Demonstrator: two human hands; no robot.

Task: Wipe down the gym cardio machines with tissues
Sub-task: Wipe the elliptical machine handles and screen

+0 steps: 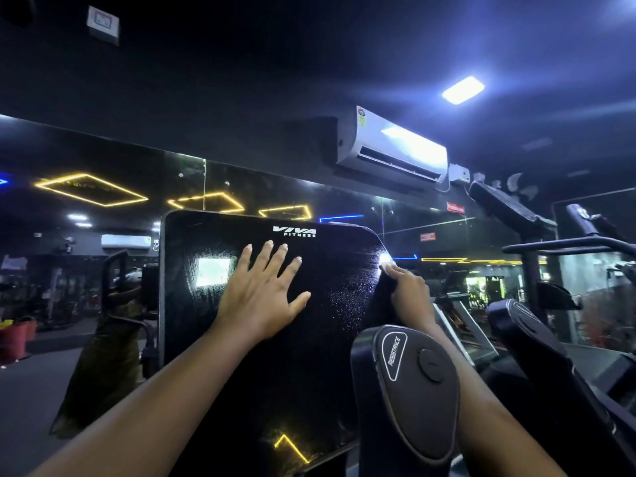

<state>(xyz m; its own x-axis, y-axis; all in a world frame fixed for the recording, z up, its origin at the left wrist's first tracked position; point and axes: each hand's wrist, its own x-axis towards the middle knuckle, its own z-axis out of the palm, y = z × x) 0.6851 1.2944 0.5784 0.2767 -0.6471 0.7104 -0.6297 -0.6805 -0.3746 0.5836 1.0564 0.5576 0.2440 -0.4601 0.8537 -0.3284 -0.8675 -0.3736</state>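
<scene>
Left hand (pixel 261 297): flat on console screen (pixel 241 373), fingers straight and spread.
Right hand (pixel 409 290): fingers curled over the screen's right edge, gripping it.
Resistance handle (pixel 413 383): in front of right forearm.

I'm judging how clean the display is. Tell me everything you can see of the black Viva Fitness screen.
The screen is a large glossy black panel with rounded corners and white VIVA FITNESS lettering near its top edge. It mirrors ceiling lights; fine specks and smears show toward its right side. The left hand lies flat on its middle, fingers spread; the right hand grips its right edge. A handle marked RESISTANCE hides its lower right corner.
</scene>
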